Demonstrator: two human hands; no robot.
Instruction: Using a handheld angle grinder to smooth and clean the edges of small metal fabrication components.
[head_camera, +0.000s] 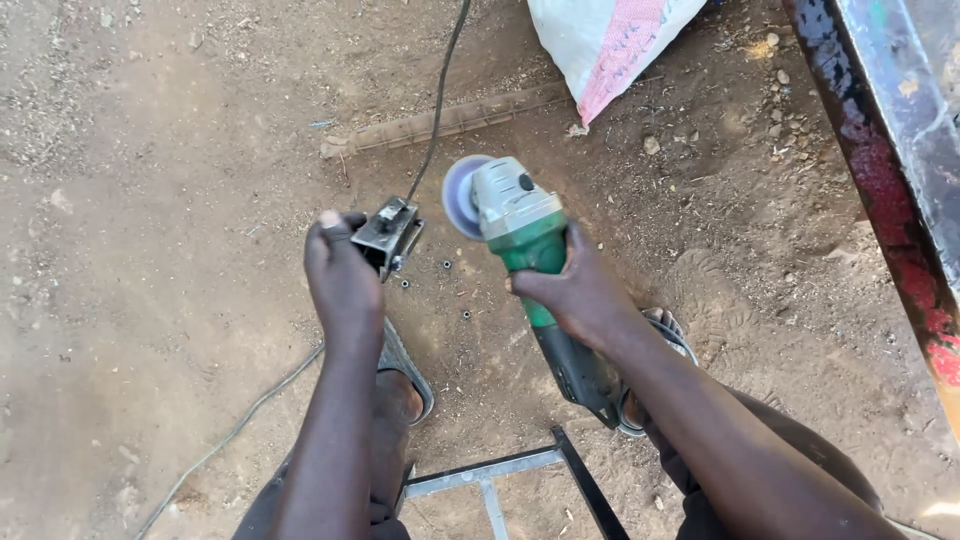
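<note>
My left hand (343, 280) grips a small grey metal bracket (388, 234) and holds it up over the dirt ground. My right hand (575, 290) is wrapped around the green body of an angle grinder (520, 232) with a grey gear head. Its round disc (460, 195) faces left, a short gap from the bracket. The grinder's dark rear handle (585, 375) runs back under my right wrist. A black cable (437, 100) runs from behind the bracket toward the top of the view.
Small nuts (445, 265) lie on the dirt below the bracket. A ribbed bar (450, 120) and a white and pink sack (605, 40) lie farther off. A painted metal beam (900, 170) crosses the right side. A metal frame (500, 470) sits between my sandalled feet.
</note>
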